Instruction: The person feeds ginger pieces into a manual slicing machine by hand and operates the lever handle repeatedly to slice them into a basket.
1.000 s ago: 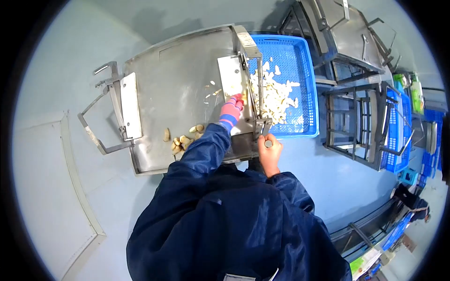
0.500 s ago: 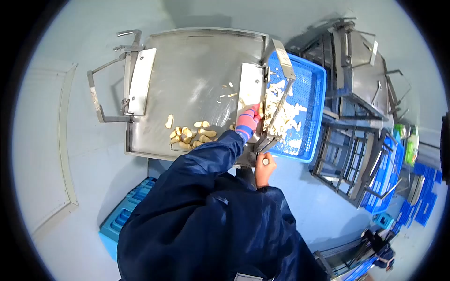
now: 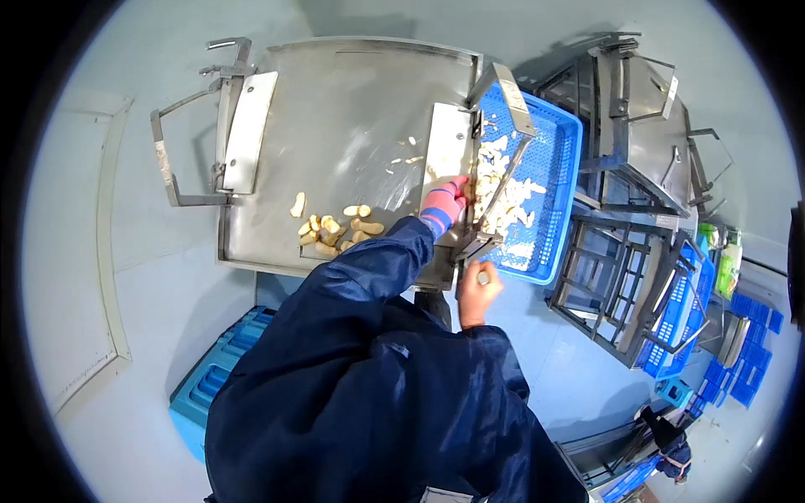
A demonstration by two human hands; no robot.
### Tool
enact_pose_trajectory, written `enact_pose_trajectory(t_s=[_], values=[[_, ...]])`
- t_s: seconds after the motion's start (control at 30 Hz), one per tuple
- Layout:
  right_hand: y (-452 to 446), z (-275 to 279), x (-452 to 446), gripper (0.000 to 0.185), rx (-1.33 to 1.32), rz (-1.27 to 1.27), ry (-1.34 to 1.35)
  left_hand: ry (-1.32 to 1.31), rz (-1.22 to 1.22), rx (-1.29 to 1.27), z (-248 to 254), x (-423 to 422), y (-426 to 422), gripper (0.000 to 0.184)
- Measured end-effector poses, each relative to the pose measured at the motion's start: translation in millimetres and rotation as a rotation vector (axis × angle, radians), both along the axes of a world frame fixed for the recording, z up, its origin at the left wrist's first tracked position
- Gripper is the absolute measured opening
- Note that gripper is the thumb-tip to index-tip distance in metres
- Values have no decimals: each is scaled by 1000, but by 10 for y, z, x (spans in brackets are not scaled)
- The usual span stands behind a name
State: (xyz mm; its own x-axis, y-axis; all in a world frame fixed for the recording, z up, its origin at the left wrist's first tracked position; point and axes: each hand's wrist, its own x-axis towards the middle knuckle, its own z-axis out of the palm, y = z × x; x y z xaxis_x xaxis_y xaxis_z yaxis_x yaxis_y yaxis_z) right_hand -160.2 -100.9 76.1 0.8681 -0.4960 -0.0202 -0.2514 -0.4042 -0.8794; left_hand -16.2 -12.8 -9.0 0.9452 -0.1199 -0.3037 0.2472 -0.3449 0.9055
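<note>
My left hand (image 3: 444, 204), in a pink glove with blue stripes, lies on the white board (image 3: 447, 134) beside the hinged metal blade frame (image 3: 513, 105). Its fingers are pressed together at the blade; what they hold is hidden. My bare right hand (image 3: 478, 291) is closed round the handle (image 3: 483, 277) at the near end of that frame. Pale slices (image 3: 495, 189) lie in the blue basket (image 3: 570, 184) just beyond the blade. Several whole pale pieces (image 3: 330, 226) rest on the metal table (image 3: 335, 109) left of my left forearm.
At the table's left side stands a second blade frame (image 3: 168, 159) with a white board (image 3: 251, 134). Metal racks (image 3: 612, 285) and another metal table (image 3: 658, 126) are on the right. A teal crate (image 3: 210, 369) sits at lower left. Part of a person (image 3: 671, 448) shows at lower right.
The view has turned and shifted, bringing the teal crate into sight. The blade frame's outer end has swung over the basket, away from the board. My right hand stays on the handle.
</note>
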Motion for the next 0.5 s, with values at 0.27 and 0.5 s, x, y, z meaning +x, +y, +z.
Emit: enact_pose_trajectory(t_s=[0.27, 0.5], values=[[34, 288, 105, 23, -53, -15, 34, -36, -61, 61, -182, 32, -18, 43], [35, 160, 20, 26, -127, 13, -31, -39, -31, 46, -63, 34, -8, 39]])
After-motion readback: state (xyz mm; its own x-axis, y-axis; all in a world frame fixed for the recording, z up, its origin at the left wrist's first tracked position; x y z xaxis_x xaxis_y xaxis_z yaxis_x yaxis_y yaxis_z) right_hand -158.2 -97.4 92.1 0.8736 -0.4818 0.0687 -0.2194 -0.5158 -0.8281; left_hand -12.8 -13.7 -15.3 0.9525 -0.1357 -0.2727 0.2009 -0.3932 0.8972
